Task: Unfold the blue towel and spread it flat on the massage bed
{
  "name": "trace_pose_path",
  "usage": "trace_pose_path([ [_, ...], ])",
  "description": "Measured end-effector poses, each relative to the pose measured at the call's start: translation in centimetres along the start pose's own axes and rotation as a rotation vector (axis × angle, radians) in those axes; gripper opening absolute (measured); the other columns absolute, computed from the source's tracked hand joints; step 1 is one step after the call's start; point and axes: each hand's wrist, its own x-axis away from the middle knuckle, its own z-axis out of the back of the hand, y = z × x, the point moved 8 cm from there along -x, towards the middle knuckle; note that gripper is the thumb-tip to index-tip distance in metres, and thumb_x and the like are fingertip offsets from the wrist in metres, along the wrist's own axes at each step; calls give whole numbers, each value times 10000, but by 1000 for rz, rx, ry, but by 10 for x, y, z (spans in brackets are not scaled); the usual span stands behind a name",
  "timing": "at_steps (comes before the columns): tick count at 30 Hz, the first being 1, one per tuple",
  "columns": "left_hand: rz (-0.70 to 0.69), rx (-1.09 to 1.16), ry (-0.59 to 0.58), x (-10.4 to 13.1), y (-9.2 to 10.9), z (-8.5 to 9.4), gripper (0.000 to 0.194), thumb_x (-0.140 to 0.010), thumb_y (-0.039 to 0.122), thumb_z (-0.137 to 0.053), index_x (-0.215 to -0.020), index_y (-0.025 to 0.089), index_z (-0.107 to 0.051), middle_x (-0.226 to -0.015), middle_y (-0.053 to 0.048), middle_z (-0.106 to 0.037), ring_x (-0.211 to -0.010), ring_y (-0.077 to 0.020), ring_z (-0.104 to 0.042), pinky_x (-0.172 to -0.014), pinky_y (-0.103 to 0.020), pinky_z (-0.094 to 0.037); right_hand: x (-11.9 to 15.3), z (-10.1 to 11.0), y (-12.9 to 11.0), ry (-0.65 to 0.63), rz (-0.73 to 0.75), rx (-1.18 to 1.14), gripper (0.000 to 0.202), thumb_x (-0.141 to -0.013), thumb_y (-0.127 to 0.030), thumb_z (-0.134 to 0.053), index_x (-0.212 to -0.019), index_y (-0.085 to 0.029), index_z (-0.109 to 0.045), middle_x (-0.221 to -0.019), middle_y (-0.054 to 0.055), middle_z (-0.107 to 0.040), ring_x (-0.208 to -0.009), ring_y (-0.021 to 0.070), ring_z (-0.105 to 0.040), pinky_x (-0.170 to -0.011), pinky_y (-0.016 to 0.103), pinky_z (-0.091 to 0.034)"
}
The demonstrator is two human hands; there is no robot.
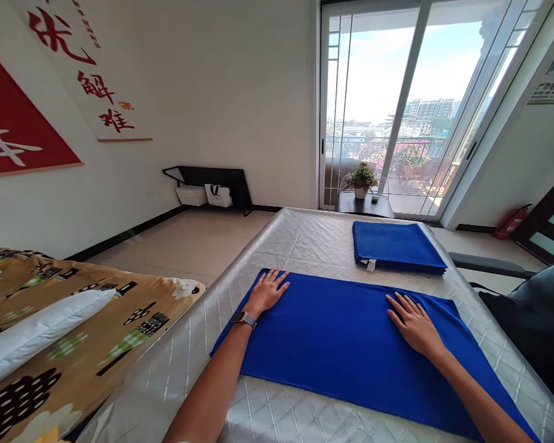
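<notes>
A blue cloth, perhaps a towel (323,332), lies spread out on a silvery quilted mattress (295,246). My left hand (268,291) rests flat on its far left corner, fingers apart, with a watch on the wrist. Toward the far right part of the cloth, my right hand (415,326) also lies flat with its fingers spread. Small wrinkles show in the cloth around the right hand. Beyond it sits a stack of folded blue cloths (397,243) with a white tag on its near edge. Neither hand touches the stack.
To the left is a bed with a patterned tan cover (133,307) and a white pillow (46,329). A small table with a potted plant (361,181) stands by the sliding glass door. A dark bag-like object (530,326) is at the right edge. A fire extinguisher (512,221) stands farther back.
</notes>
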Motion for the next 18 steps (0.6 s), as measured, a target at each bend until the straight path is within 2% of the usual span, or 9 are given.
trace_pose_path([
  [5,26,-12,-50,-1,-3,3,615,-1025,648,-307,-1571,368,-359,-1674,-47,-269,-1549,-281,-221,-1258,-525,-130,33,-8,122,57,-199,-9,753,-963,-614,-176,-1573,-232,-399,-1653,65,-307,-1542,267,-227,-1240,516,-225],
  [7,38,-8,-62,-1,-4,5,632,-1016,671,-296,-1575,381,-344,-1678,-33,-261,-1552,-281,-209,-1260,-517,-129,43,-9,152,77,-271,-16,773,-951,-593,-161,-1566,-192,-402,-1648,95,-317,-1538,267,-243,-1233,504,-247],
  [9,49,-13,-66,-1,-5,6,638,-1011,681,-288,-1574,385,-344,-1679,-27,-258,-1554,-285,-200,-1261,-514,-131,47,-6,162,79,-306,4,774,-955,-584,-144,-1576,-187,-379,-1655,94,-303,-1537,261,-246,-1237,498,-238],
  [12,61,-16,-56,0,-7,6,646,-1010,684,-283,-1571,373,-359,-1678,-32,-265,-1554,-295,-199,-1259,-512,-145,43,4,154,39,-382,102,730,-974,-549,-147,-1571,-211,-396,-1645,66,-331,-1529,291,-257,-1238,548,-195],
  [14,62,-14,-38,1,-7,7,644,-1011,679,-291,-1568,366,-370,-1674,-34,-275,-1551,-300,-210,-1258,-509,-157,36,17,136,20,-454,207,668,-986,-466,-191,-1525,-192,-474,-1609,78,-397,-1513,331,-281,-1224,594,-180],
  [16,61,-14,-15,2,-7,7,630,-1013,668,-308,-1562,369,-384,-1670,-31,-288,-1545,-307,-228,-1256,-511,-167,24,33,101,53,-445,306,607,-981,-362,-246,-1474,-161,-538,-1572,104,-450,-1494,351,-308,-1216,604,-172],
  [18,64,-14,6,2,-7,7,615,-1015,656,-325,-1555,373,-398,-1664,-29,-303,-1540,-311,-243,-1254,-514,-175,7,45,47,118,-324,346,572,-981,-294,-276,-1465,-159,-549,-1556,110,-471,-1481,333,-336,-1225,571,-162],
])
